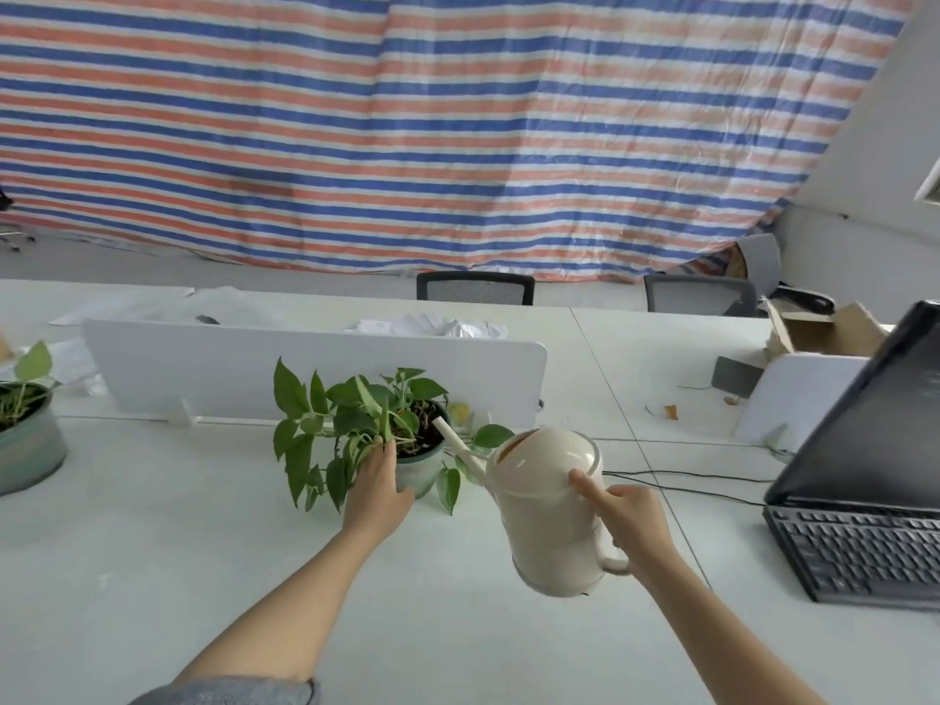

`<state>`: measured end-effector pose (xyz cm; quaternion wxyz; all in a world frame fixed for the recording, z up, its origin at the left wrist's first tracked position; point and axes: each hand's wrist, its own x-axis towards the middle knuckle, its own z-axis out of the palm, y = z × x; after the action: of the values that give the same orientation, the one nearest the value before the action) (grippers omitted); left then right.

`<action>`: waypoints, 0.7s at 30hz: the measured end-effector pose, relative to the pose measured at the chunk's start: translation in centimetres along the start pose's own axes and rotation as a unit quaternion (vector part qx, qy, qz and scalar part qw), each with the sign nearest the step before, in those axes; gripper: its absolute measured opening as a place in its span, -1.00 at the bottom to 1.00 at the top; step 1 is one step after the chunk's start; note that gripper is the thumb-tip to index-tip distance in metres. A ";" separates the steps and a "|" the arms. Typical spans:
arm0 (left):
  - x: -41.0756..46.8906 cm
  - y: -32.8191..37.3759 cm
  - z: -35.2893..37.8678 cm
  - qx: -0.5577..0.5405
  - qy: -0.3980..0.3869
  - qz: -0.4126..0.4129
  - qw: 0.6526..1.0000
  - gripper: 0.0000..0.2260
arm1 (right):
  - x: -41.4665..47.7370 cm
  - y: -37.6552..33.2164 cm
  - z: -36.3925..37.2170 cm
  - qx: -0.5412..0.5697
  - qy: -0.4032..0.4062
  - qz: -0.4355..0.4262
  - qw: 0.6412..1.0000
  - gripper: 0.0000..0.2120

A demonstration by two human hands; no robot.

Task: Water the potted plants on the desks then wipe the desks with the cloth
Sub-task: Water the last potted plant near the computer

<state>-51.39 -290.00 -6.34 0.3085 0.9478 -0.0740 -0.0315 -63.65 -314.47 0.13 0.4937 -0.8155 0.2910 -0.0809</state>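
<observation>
Divider: a white flat panel with rounded corners (229, 368) stands upright on the white laminate desk (152, 552).
Backdrop: a blue, orange and white striped plastic tarpaulin (407, 119) hangs behind the divider.
Wall: a plain pale grey wall (875, 145) rises up to the divider's right.
Chairs: a dark mesh-backed office chair (475, 288) sits just beyond the divider, and a second mesh chair (699, 296) farther right.
Floor: a pale grey floor strip (101, 259) lies behind the divider, below the tarpaulin.
Light: soft and even.

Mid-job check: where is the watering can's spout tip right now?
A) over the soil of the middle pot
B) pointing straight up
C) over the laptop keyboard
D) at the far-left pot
A: the right hand tilts the watering can so its spout ends above the soil in the middle pot.
</observation>
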 end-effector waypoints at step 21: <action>1.6 -1.3 0.5 0.069 -0.131 0.038 0.988 -0.44 | 1.5 -1.1 -1.2 -0.054 -0.002 -0.040 0.998 -0.39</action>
<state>-49.74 -289.51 -7.52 0.2310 0.9510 -0.1516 -0.1385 -62.47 -315.83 1.47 0.4457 -0.8524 0.2607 -0.0828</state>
